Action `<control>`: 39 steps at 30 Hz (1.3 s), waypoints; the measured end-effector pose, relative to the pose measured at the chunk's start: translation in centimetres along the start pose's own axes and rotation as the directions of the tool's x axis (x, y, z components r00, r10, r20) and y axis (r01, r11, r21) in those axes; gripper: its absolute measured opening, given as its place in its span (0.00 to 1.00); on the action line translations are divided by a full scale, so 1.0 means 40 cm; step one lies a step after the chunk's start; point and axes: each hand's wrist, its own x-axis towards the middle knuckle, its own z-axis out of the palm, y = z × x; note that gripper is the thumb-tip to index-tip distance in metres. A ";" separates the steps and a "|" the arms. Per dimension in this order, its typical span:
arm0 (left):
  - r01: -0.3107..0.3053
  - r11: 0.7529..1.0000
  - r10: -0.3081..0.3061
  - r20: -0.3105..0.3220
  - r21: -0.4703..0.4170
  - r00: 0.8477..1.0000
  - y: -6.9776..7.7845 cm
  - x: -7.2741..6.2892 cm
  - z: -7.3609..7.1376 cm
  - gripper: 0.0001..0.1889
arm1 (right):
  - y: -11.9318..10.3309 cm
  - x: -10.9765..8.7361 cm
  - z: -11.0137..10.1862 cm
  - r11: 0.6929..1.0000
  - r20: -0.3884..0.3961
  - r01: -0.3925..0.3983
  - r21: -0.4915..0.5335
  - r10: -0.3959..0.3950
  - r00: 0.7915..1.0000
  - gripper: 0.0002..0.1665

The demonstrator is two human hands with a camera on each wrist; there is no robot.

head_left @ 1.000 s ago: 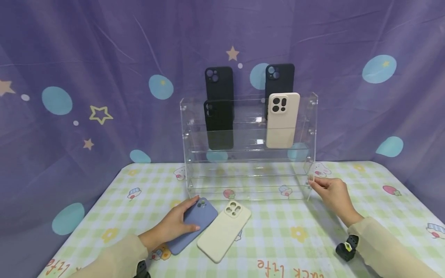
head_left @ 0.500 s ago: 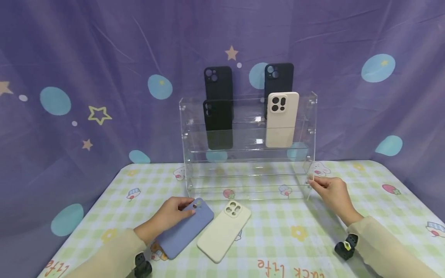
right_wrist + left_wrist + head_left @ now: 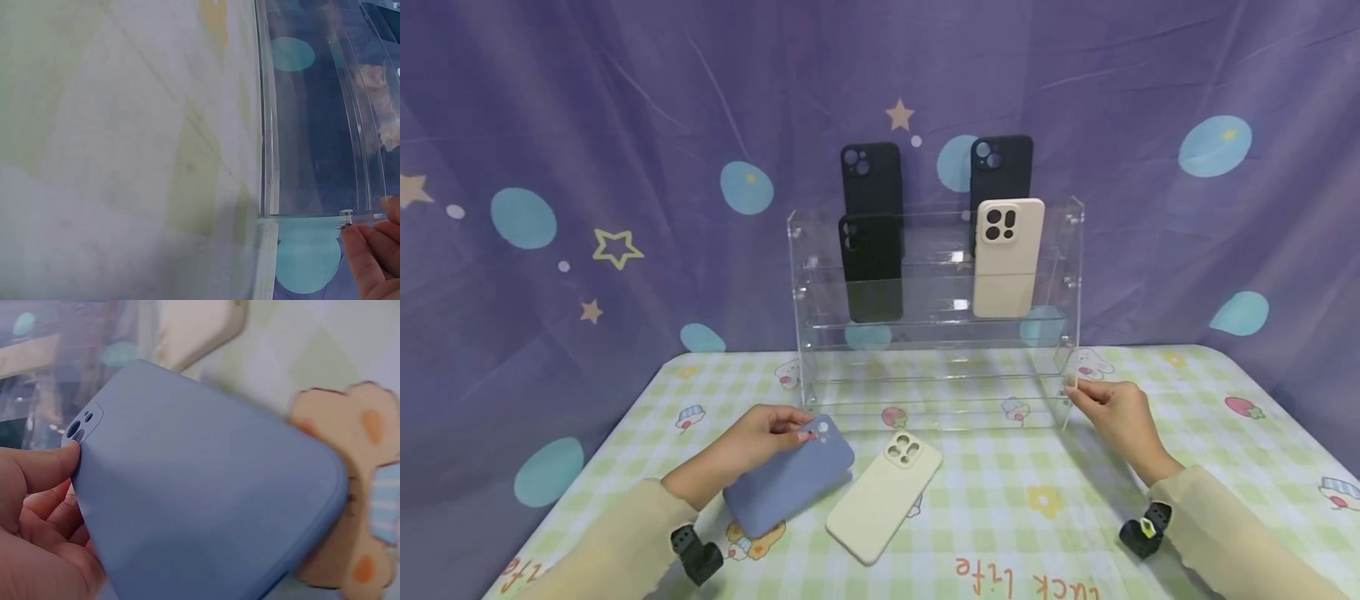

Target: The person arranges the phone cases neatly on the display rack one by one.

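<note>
- Phone case in blue (image 3: 790,483) was held tilted over the left part of the table (image 3: 977,492), near a cream case (image 3: 883,500) laid flat; whether its lower end touched the table could not be told.
- Its camera end was pinched by the left grip (image 3: 756,433), thumb on top.
- Low on its right end, the clear rack (image 3: 936,296) was pinched by the right grip (image 3: 1116,412).
- Judged by looks, the blue piece would be light, matte, slightly bendy and hard to break; it would be best taken by its long edges, close to the camera openings (image 3: 75,429).
- In the head view alone, three dark cases (image 3: 872,179) and an off-white case (image 3: 1009,283) were clearly shown standing in the upper tiers.
- From the left wrist, fingers tucked underneath were revealed, partly hidden from the head.
- From the right wrist, a small shiny fixing (image 3: 345,217) was shown beside the fingertips.
</note>
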 end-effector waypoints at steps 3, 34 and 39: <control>-0.017 1.000 0.017 -0.011 -0.019 1.000 0.023 0.001 -0.012 0.17 | -0.001 0.001 0.000 1.000 0.010 -0.009 0.002 0.009 1.000 0.18; -0.419 0.744 0.134 -0.497 -0.521 0.857 0.276 0.154 -0.033 0.11 | 0.001 0.000 -0.003 0.999 0.003 -0.034 -0.005 0.034 0.999 0.16; -0.503 0.672 0.148 -0.567 -0.543 0.810 0.306 0.179 -0.037 0.10 | -0.001 0.002 -0.003 0.999 0.009 -0.040 0.000 0.040 0.999 0.17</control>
